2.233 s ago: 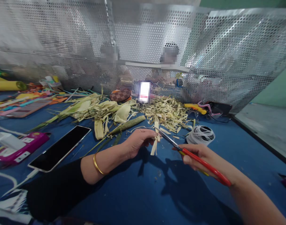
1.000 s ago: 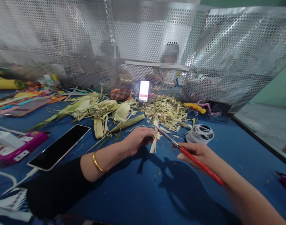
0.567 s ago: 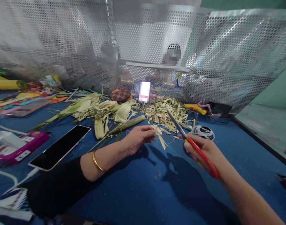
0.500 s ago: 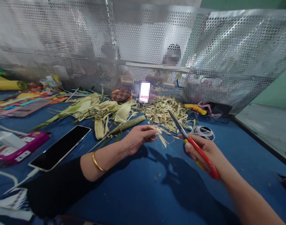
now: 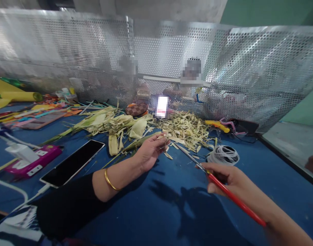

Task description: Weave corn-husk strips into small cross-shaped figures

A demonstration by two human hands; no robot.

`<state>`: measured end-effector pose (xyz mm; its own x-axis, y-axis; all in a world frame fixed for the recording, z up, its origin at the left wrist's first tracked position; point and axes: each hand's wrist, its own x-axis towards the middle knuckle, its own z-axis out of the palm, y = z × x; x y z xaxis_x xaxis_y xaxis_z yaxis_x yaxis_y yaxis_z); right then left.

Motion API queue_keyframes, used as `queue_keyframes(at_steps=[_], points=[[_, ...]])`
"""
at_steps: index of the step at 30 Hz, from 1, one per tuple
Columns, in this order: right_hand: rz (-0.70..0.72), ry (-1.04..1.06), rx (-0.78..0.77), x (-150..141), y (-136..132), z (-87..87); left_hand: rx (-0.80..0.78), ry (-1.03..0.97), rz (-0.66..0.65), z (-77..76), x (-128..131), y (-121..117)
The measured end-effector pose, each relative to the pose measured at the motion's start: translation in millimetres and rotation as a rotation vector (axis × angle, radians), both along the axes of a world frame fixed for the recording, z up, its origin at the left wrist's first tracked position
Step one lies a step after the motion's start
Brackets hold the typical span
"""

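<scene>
My left hand (image 5: 152,150) pinches a small piece of pale corn husk (image 5: 177,139), whose strip sticks out to the right of the fingertips. In my right hand (image 5: 223,177) are red-handled scissors (image 5: 189,156), gripped by the handles, with the blades pointing up and left. The blade tips are close to the husk strip; whether they touch it I cannot tell. Behind my hands lies a heap of shredded husk trimmings (image 5: 189,128). Larger whole husks (image 5: 102,121) spread out to the left of the heap. A few cut scraps (image 5: 168,155) lie under my left fingertips.
A black-screened phone (image 5: 73,162) on a charging cable and a magenta power strip (image 5: 35,160) lie left. On the right are a coil of white cord (image 5: 223,155) and a yellow-handled tool (image 5: 217,125). A perforated metal screen (image 5: 156,51) rises behind; a lit phone (image 5: 161,107) stands before it.
The scissors have turned and come left, bringing the blade tips close to the husk piece. My left hand has drawn slightly left and up. The camera view has tilted up a little.
</scene>
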<state>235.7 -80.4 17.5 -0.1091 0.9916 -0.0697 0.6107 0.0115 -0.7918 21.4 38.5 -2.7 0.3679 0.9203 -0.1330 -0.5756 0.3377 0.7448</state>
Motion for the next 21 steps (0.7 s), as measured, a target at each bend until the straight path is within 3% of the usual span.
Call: queue_keyframes(at_steps=[9,21], points=[[-0.167,-0.145,0.046,0,7,-13.5,-0.027,-0.024,-0.004,1.3,3,-5],[-0.066,-0.153,0.078,-1,10,-9.7,-0.002,-0.008,-0.030,-0.9,5,-7]])
